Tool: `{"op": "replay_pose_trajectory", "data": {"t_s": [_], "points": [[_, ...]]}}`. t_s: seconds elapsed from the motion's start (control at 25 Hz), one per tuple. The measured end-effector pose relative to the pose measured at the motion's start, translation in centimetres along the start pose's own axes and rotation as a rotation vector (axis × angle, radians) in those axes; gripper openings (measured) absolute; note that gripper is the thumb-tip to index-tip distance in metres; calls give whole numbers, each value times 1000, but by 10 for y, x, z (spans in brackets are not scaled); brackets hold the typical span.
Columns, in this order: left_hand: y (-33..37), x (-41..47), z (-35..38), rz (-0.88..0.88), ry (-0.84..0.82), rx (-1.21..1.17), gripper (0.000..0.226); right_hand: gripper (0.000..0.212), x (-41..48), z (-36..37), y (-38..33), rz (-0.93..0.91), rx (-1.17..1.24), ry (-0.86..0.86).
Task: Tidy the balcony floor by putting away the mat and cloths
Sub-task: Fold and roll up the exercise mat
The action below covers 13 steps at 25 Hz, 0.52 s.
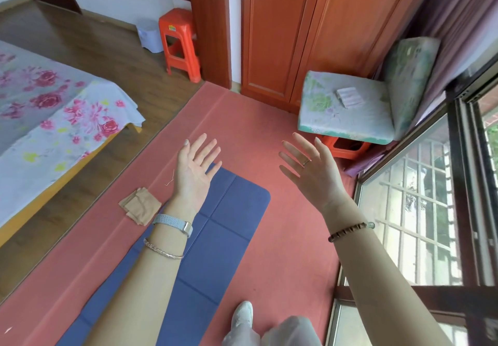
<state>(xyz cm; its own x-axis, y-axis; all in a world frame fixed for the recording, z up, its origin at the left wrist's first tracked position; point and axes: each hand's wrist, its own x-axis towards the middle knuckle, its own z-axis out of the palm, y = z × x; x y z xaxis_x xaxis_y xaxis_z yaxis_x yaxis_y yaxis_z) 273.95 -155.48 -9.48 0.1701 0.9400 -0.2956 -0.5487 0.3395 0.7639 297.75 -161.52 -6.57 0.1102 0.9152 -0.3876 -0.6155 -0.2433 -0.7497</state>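
Observation:
A blue mat (226, 237) with fold creases lies flat on the red balcony floor (291, 251), running from the lower left toward the middle. A folded tan cloth (138, 205) lies on the floor just left of the mat. A folded striped pale cloth (349, 97) rests on a floral cushioned seat (334, 113) at the back right. My left hand (195, 169) is held palm up with spread fingers above the mat's far end, holding nothing. My right hand (310, 169) is also raised with fingers spread, over the bare red floor.
A wooden wardrobe (310, 30) stands behind the cushioned seat. A red plastic stool (179, 43) and a white bin (148, 35) sit by the doorway. A bed with a floral sheet (54, 119) is on the left. Glass window panels (420, 210) line the right side. My shoe (244, 316) shows below.

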Motion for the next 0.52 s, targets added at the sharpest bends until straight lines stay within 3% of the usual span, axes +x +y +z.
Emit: {"op": "replay_pose_trajectory", "data": {"t_s": [0.52], "points": [[-41, 97, 77, 93, 145, -30, 50, 43, 133, -59, -87, 91, -51, -128]]}}
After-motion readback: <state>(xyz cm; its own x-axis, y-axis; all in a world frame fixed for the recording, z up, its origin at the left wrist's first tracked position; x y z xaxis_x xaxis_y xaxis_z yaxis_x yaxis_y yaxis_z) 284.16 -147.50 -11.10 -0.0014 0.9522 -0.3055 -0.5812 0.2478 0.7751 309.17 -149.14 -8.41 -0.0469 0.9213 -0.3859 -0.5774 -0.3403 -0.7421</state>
